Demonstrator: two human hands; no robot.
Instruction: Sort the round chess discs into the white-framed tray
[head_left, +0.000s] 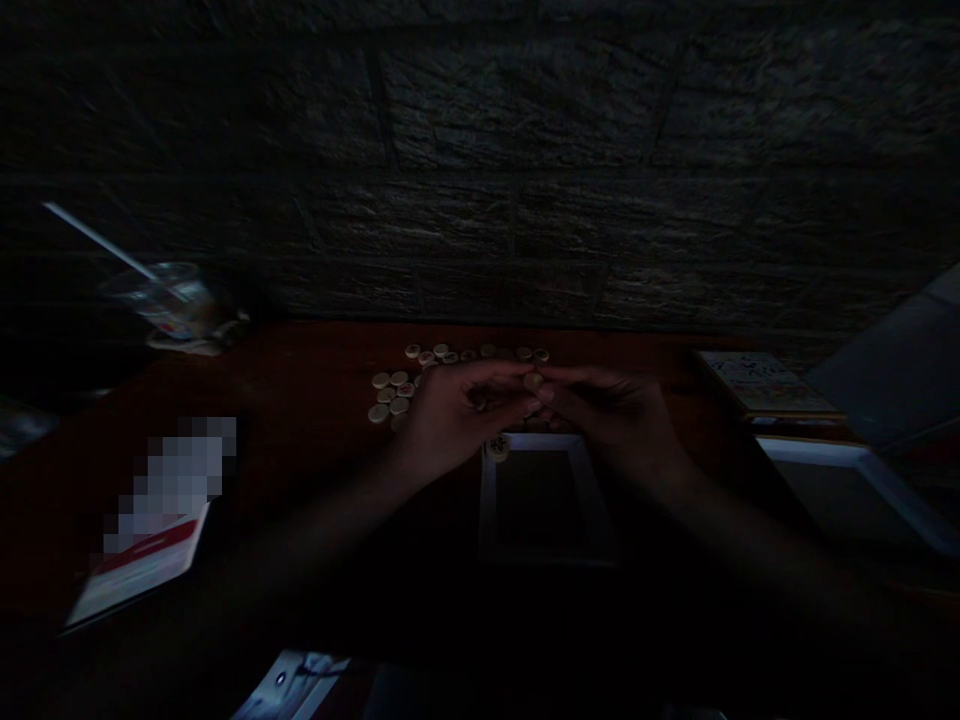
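Note:
My left hand (pixel 457 410) and my right hand (pixel 611 410) meet above the table, fingertips together. Pinched between them is a small round xiangqi piece (pixel 533 381), gripped from both sides. Just below my hands, a shallow box with a pale rim (pixel 487 510) lies on the table. Another xiangqi piece (pixel 497 447), dark marking upward, is at the box's upper left corner. More pale round pieces (pixel 381 380) lie scattered to the left of and behind my hands; my hands cover some of them. The scene is very dark.
A plastic cup with a straw (pixel 176 300) stands at the back left. A phone-like slab with a lit face (pixel 142 565) lies at left. On the right are a patterned box (pixel 765 380) and a pale-rimmed tray (pixel 817 452). A stone-block wall (pixel 480 220) closes off the table's back.

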